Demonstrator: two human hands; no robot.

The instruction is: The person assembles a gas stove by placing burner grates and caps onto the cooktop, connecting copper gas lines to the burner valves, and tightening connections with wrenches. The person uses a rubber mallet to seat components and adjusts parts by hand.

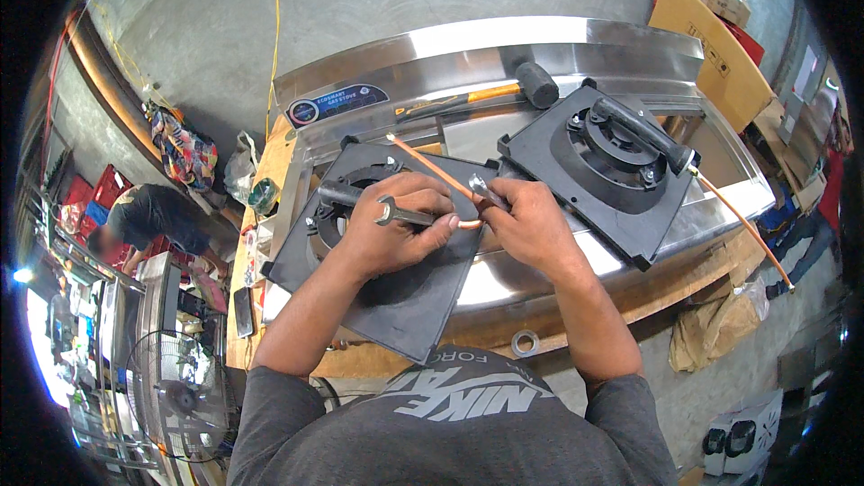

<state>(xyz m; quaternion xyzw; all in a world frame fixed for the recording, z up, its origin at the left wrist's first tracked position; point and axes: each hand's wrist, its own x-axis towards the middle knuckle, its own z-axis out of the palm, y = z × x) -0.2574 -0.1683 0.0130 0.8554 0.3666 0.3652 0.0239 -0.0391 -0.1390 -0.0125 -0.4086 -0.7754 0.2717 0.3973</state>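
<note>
My left hand [396,225] is closed round an open-end wrench [405,214], its jaw pointing left over the thumb. My right hand [533,223] grips a silver metal tool [486,193], perhaps another wrench; its far part is hidden in the fingers. Between both hands runs a copper tube [430,163], slanting up left to a fitting, with a bent part near my fingertips. Beneath my hands a black burner plate [396,306] lies tilted, its burner partly covered by my left hand. To the right lies a second black burner plate [621,162] with another copper tube [738,224] sticking out from it.
A stainless steel stove body [558,36] lies on a wooden table [477,346]. On it rests a black-headed mallet [536,86]. A tape roll [525,343] and a phone [243,312] lie near the edges. Cardboard [711,49] stands behind right; a person [157,220] bends at left.
</note>
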